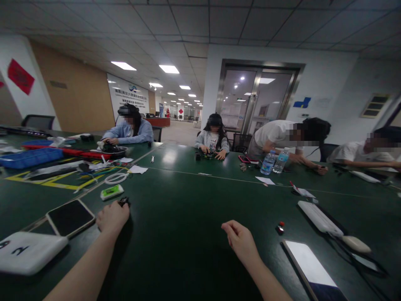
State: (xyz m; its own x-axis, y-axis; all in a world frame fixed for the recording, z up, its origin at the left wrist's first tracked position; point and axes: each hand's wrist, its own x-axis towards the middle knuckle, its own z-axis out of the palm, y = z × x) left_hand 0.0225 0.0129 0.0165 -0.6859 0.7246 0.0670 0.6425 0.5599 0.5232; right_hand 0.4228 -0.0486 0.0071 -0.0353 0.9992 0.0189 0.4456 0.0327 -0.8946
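My left hand (113, 216) is closed around a small black object (124, 201), whose end shows past the fingers; its kind is unclear. Just beyond that hand lies a green-and-white packet (112, 192). A dark-screened device with a pale frame (71, 217) rests to the hand's left, close to the wrist. My right hand (239, 239) hovers over or rests on the green table (175, 242), thumb and fingers pinched together; whatever they may hold is hidden. To its right stands a small dark piece with a red top (280, 228).
A white case (29, 253) sits at the near left. Cables (115, 178) and a blue tray (31, 158) lie farther left. Right are a white-faced flat device (313, 265), a long white device (319, 217) and water bottles (267, 162). Several people work around the table.
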